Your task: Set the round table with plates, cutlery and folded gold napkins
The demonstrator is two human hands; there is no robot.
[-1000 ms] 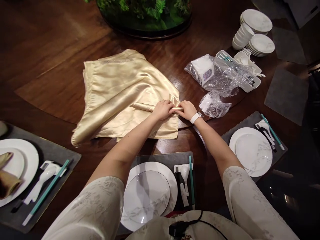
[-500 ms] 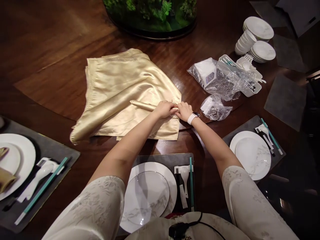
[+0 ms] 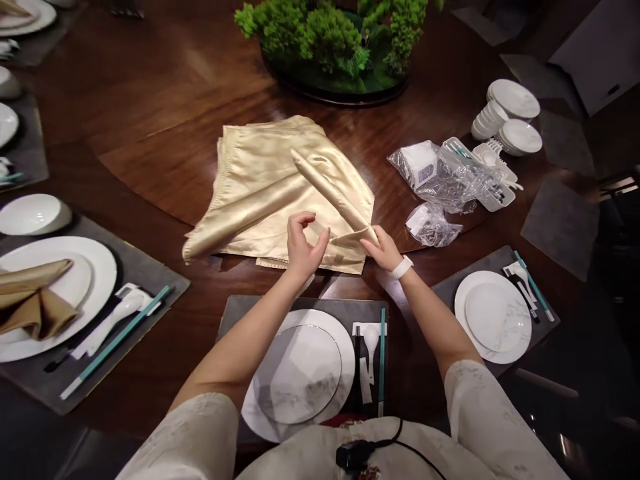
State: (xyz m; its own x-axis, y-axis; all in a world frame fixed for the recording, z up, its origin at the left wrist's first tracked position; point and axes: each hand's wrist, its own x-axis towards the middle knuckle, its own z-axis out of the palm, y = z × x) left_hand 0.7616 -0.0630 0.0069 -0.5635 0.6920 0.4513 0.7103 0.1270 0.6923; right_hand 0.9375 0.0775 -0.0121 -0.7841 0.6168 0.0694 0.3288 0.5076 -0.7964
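Observation:
My right hand (image 3: 383,249), with a white band at the wrist, is closed on the lower end of a gold satin napkin (image 3: 333,190) folded into a narrow pointed roll. The roll's tip points up and to the left, and a loose flap shows beside my fingers. My left hand (image 3: 303,245) is just left of it, fingers curled and thumb apart, holding nothing. Beneath both lie more gold satin cloths (image 3: 265,160) in a flat pile, with one rolled edge at the left. Nearest me is a marbled plate (image 3: 300,373) on a larger white plate (image 3: 285,320).
Right of the cloths are plastic-wrapped packets (image 3: 425,167), a cutlery tray (image 3: 503,200) and stacked white dishes (image 3: 520,137). A planted centerpiece (image 3: 340,53) stands at the back. Left is a place setting with a folded brown napkin (image 3: 50,300); another plate (image 3: 495,317) is at right.
My left hand has come off the rolled napkin and opened beside it. The roll has swung to point up and left, its lower end in my right hand. The view has shifted.

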